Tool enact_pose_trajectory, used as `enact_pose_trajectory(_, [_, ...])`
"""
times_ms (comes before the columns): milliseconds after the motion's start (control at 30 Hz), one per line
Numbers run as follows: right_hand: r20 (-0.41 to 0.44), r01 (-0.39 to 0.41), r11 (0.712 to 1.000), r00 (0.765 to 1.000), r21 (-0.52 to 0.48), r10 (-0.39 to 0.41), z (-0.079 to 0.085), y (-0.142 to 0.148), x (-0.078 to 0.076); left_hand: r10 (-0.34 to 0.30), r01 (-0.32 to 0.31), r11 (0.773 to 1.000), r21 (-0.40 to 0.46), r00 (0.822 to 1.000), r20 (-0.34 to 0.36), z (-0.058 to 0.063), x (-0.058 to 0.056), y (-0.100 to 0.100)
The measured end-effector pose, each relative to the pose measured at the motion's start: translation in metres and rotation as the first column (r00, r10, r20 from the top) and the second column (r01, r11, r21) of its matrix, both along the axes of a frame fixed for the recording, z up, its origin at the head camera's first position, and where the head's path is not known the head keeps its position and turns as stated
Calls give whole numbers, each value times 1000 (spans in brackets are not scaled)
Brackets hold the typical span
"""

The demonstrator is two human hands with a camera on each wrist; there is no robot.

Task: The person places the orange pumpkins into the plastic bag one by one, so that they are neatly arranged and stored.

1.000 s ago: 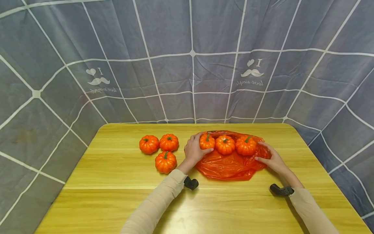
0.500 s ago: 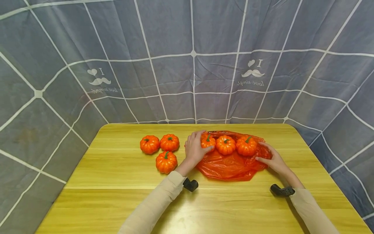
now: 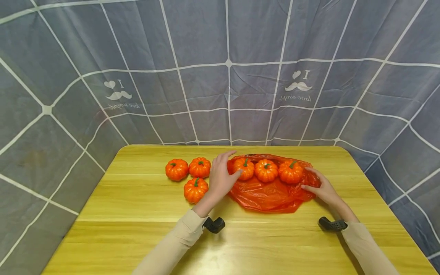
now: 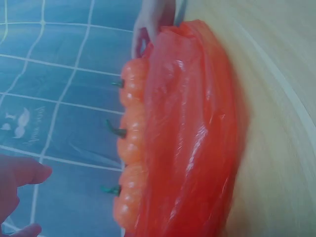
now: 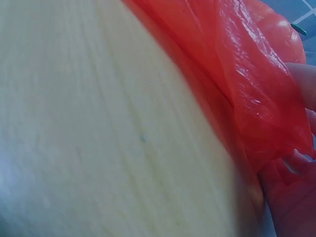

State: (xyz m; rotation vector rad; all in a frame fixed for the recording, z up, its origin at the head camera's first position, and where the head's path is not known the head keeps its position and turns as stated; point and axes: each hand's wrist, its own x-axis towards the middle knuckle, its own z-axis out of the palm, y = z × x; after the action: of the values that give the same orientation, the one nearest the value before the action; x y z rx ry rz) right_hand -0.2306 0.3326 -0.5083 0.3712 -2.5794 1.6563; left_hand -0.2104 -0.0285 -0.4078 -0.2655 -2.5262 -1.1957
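Observation:
A crinkled red plastic bag lies on the table, with three small orange pumpkins in a row along it: a left one, a middle one and a right one. Their green stems show in the left wrist view, where the bag film covers part of their sides. My left hand is spread beside the left pumpkin, its thumb overlapping that pumpkin in the head view. At the bag's right end, my right hand grips the film between thumb and fingers, as the right wrist view shows.
Three more pumpkins stand left of my left hand: one at the far left, one beside it and one nearer. A grey checked curtain hangs behind the wooden table.
My left hand has let go of the left pumpkin and drawn back to the left, its fingers spreading. My right hand stays at the bag's right end.

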Motion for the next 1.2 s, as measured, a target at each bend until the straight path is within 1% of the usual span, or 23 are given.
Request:
enact_pose_trajectory(167, [8,-2,1000,1000,7,2,1,0,0,28,-26,999,46,999,-43,6,9,-16])
enact_pose_trajectory(333, [13,7,1000,1000,18,-7,2,1,0,48,-46,995,87,999,-22,10,18,-33])
enact_pose_trajectory(500, [9,7,999,1000,37,-8,2,0,0,81,-79,992,102,997,-15,9,25,-52])
enact_pose_trajectory(700, [-4,-3,1000,1000,29,3,1,0,0,107,-106,991,77,994,-5,2,33,-73])
enact_pose_trajectory(800, [-4,-7,1000,1000,24,7,1,-1,1,111,-111,991,80,994,9,-3,37,-83])
enact_pose_trajectory(1033, [-12,-6,1000,1000,27,6,0,0,0,113,-121,987,103,990,85,-17,43,-102])
enact_pose_trajectory(1200, [-18,-7,1000,1000,23,7,-1,0,0,124,-144,981,130,981,147,-31,46,-111])
